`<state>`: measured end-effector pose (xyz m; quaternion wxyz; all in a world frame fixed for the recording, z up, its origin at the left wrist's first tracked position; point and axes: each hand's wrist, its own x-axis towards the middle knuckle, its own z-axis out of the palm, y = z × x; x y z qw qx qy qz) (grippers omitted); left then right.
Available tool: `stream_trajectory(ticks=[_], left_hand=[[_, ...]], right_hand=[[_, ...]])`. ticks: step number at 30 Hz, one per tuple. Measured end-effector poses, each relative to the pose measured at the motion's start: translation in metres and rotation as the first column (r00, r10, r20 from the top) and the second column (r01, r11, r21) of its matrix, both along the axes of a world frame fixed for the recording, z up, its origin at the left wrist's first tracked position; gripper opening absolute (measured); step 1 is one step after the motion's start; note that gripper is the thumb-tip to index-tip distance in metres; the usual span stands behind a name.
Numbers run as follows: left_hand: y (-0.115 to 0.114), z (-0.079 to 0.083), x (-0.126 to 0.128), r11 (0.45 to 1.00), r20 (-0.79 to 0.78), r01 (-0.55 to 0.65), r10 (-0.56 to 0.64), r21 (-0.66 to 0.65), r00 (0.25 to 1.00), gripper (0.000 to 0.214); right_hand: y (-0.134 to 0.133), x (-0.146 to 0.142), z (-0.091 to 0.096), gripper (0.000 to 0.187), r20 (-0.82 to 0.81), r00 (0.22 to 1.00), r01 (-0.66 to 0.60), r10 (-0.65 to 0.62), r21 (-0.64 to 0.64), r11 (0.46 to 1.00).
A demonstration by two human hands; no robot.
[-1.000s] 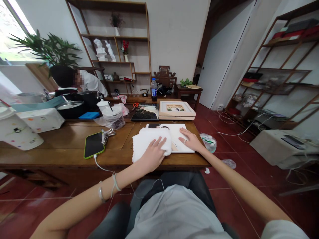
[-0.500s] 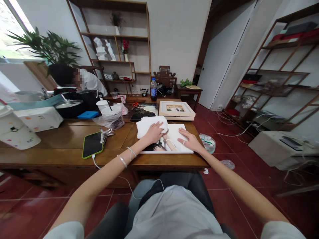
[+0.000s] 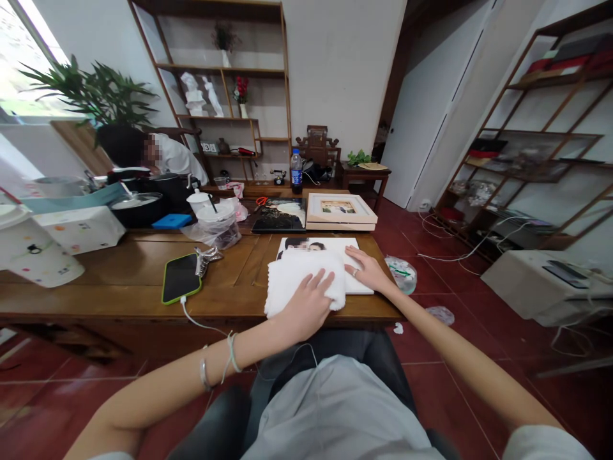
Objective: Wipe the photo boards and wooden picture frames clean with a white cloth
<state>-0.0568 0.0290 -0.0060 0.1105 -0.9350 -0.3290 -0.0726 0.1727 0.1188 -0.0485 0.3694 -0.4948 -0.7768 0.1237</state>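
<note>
A folded white towel [image 3: 287,284] lies over the lower left part of a white photo panel [image 3: 330,245]. My left hand [image 3: 309,303] grips the towel from above, its fingers bent and pressed into the cloth. Heads of two people in the print show above the towel's edge; the lower picture is hidden beneath it. My right hand [image 3: 366,268] rests flat on the panel's right side, fingers stretched out, with a ring on one finger. Both the panel and the towel are near the front edge of the wooden table [image 3: 239,306].
Behind the panel are a framed picture [image 3: 342,207], a dark photo panel [image 3: 280,215] and a bottle [image 3: 296,176]. Leftward lie a charging phone [image 3: 182,278], a bagged cup [image 3: 215,220], a blue box [image 3: 171,221] and a paper cup [image 3: 38,246]. A person [image 3: 167,156] leans over beyond.
My left hand has drawn the towel down toward the table's front edge, uncovering the print's upper part. My right hand has stayed at the panel's right side.
</note>
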Motion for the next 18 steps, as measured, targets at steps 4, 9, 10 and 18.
stream_trajectory(ticks=[4,9,10,18], left_hand=[[0.029,0.001,-0.001,1.000,0.025,-0.025,0.025,-0.008,0.999,0.027],[0.091,-0.004,0.005,0.998,0.087,-0.069,0.069,-0.003,0.994,0.033],[0.102,-0.005,0.007,0.997,0.102,-0.078,0.079,-0.007,0.992,0.034],[0.137,-0.009,0.020,0.990,0.162,-0.136,0.128,0.037,0.978,0.035]], right_hand=[[0.001,0.001,-0.001,0.044,-0.024,1.000,-0.003,0.003,-0.012,1.000],[0.004,0.004,-0.003,0.041,-0.082,0.997,-0.018,0.015,-0.045,0.999],[0.005,0.005,-0.003,0.040,-0.093,0.996,-0.022,0.017,-0.051,0.998],[0.006,0.007,-0.002,0.040,-0.143,0.990,-0.015,0.003,-0.081,0.997]])
